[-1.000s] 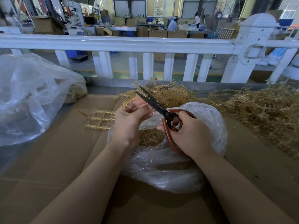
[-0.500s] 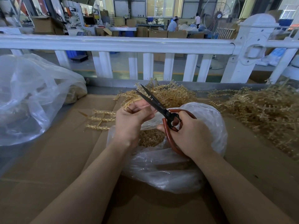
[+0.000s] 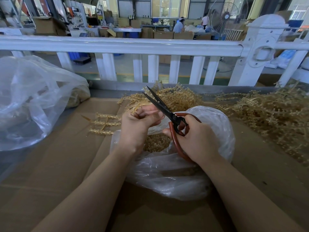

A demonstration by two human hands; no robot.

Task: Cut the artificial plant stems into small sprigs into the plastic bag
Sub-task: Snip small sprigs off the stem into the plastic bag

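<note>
Left hand (image 3: 138, 121) pinches a gold stem; right hand (image 3: 197, 139) grips open scissors (image 3: 164, 107) above the plastic bag (image 3: 217, 124). Cut sprigs (image 3: 156, 142) already inside; big uncut stem piles (image 3: 270, 114) remain, so probably early-to-mid task.

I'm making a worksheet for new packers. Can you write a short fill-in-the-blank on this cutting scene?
1. The right hand grips the ____, blades apart.
2. The left hand holds a golden stem above the open plastic ____.
3. Cut sprigs already lie ____ the bag.
4. Behind the table stands a white ____.

Missing words: scissors; bag; inside; fence
</note>
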